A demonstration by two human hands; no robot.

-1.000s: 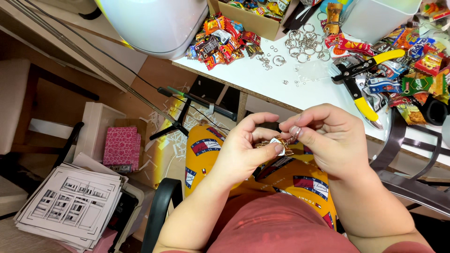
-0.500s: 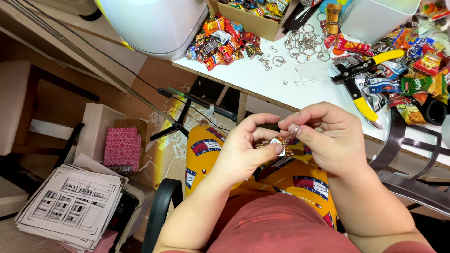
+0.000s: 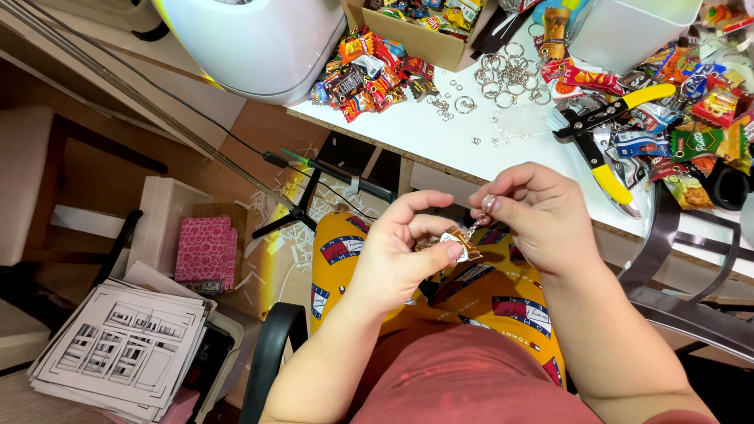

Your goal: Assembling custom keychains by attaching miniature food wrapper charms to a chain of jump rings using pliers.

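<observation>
My left hand (image 3: 400, 255) pinches a small wrapped candy charm (image 3: 458, 239), gold and brown, over my lap. My right hand (image 3: 534, 216) pinches a small metal ring (image 3: 488, 203) that joins the charm by a short chain. Both hands are close together, just in front of the white table's edge (image 3: 503, 157). Loose metal key rings (image 3: 506, 74) lie on the table beyond them.
Yellow-handled pliers (image 3: 601, 149) lie on the table to the right. Piles of small wrapped candies (image 3: 369, 71) sit left and right (image 3: 691, 118), with a cardboard box (image 3: 428, 39) and a white machine (image 3: 251, 39). A paper stack (image 3: 122, 353) and pink box (image 3: 203, 250) are on the floor.
My hands have stayed nearly in place; the fingers shifted slightly on the charm and ring.
</observation>
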